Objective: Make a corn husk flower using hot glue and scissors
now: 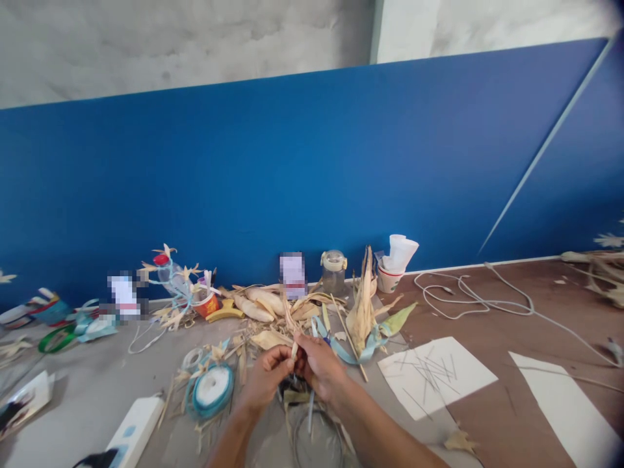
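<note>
My left hand and my right hand meet over the front middle of the table, fingers pinched together. Between their fingertips is a narrow strip of dried corn husk, held upright. Fingers hide its lower end. Behind the hands lies a heap of dried husks and corn cobs. A tall dried husk bundle stands to the right, with light blue ribbon around its base. Left of my left hand rests a spool of blue ribbon. Below my wrists is a loop of wire.
White paper with thin wire pieces lies on the right, near a white cable. Along the blue partition stand a jar, a paper cup and a bottle with husk flowers. A power strip lies front left.
</note>
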Motion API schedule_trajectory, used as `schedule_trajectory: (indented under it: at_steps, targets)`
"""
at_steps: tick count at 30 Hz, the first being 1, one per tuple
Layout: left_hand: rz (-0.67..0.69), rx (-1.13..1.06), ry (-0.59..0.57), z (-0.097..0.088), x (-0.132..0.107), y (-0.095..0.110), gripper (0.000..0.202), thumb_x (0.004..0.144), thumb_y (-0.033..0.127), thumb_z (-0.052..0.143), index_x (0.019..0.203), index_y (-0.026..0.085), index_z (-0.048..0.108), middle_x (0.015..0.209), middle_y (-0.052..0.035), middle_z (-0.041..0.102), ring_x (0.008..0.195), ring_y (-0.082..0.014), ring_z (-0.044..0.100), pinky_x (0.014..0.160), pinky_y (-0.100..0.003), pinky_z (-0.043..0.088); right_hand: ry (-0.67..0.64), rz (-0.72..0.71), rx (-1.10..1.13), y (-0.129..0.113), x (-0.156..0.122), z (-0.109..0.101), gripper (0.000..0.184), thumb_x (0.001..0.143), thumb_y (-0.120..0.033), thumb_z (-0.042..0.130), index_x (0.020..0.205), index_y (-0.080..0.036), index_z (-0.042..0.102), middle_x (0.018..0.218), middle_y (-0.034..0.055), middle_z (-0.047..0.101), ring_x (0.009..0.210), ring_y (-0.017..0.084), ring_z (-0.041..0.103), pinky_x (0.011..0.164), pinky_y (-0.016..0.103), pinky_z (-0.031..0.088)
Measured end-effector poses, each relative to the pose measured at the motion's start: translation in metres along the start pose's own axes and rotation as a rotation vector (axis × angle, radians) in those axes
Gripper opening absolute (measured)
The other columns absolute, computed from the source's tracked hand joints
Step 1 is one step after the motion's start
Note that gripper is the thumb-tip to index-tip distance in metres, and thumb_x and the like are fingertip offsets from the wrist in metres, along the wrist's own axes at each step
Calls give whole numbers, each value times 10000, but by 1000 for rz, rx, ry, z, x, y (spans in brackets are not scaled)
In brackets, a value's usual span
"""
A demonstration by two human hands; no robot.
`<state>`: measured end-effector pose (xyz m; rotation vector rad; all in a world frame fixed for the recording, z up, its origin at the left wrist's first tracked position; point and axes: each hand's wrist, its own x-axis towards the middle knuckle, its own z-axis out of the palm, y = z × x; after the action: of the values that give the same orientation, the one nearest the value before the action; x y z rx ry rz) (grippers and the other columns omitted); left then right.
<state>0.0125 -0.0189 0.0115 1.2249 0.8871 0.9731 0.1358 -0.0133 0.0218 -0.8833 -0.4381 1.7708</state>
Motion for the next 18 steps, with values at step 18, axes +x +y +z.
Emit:
schedule_trajectory:
  at_steps: [18]
  targets:
    - [55, 213, 234, -5, 2, -1, 340, 694, 496, 694, 650, 163, 642, 579, 20, 527, 575, -133, 426, 549, -241, 325, 50, -408, -623, -10, -7, -2, 111, 615, -195, 611, 516, -197, 561, 522, -55, 500, 547, 117, 419, 551, 239, 321]
